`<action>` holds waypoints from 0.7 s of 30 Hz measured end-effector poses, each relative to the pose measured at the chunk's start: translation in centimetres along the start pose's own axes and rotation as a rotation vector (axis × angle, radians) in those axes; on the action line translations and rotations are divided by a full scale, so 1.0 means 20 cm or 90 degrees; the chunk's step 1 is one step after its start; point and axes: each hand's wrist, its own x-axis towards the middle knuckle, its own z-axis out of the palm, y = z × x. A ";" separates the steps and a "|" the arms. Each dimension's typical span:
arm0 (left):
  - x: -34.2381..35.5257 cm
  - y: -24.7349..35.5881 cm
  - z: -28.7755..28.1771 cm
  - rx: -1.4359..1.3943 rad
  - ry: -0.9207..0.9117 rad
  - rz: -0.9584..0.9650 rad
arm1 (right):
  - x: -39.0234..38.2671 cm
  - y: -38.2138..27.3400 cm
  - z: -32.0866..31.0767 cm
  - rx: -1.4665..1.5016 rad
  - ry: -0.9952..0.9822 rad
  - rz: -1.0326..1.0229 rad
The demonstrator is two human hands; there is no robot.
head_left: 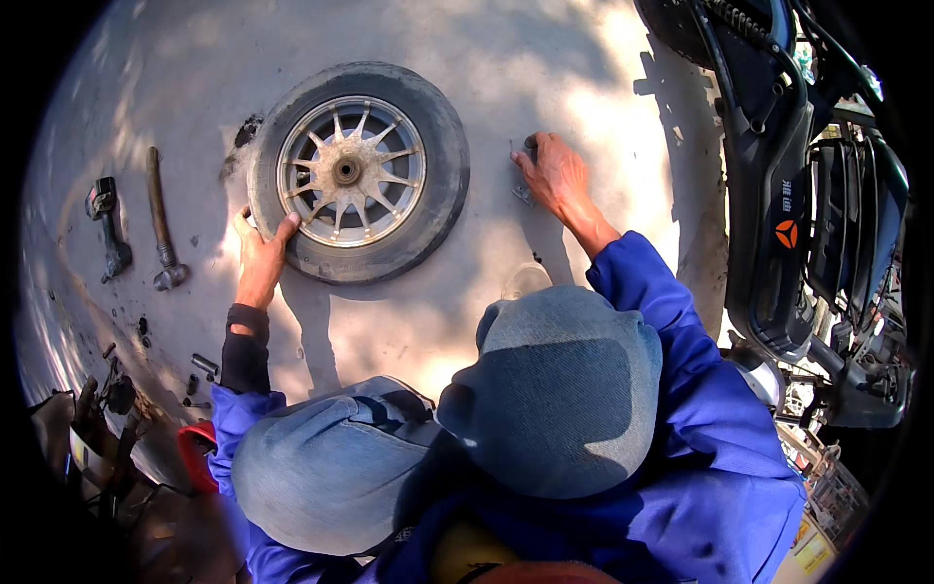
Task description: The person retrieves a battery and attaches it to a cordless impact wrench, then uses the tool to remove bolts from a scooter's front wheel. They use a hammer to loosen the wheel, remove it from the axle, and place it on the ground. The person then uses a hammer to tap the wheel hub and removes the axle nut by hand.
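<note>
A spoked metal wheel (346,171) with a worn black tire (428,238) lies on the concrete, its hub facing up. At the tire's lower left edge is my left hand (259,261), thumb on the sidewall and fingers curled around the outer side. To the right of the wheel, apart from it, my right hand (558,175) is low over the ground with its fingers pinched together. A small dark piece (531,144) shows at those fingertips, too small to name. Just below that hand lies a small metal part (523,195).
A hammer (160,219) and a cordless power tool (109,229) lie at the left. Nearer me are a metal socket (204,364) and small dark parts. A dark motorbike (773,214) stands along the right side. Something red (197,456) is beside my left leg.
</note>
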 end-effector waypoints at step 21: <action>-0.34 -0.21 0.03 -0.077 -0.039 -0.055 | -0.02 -0.37 0.30 0.856 -0.016 0.400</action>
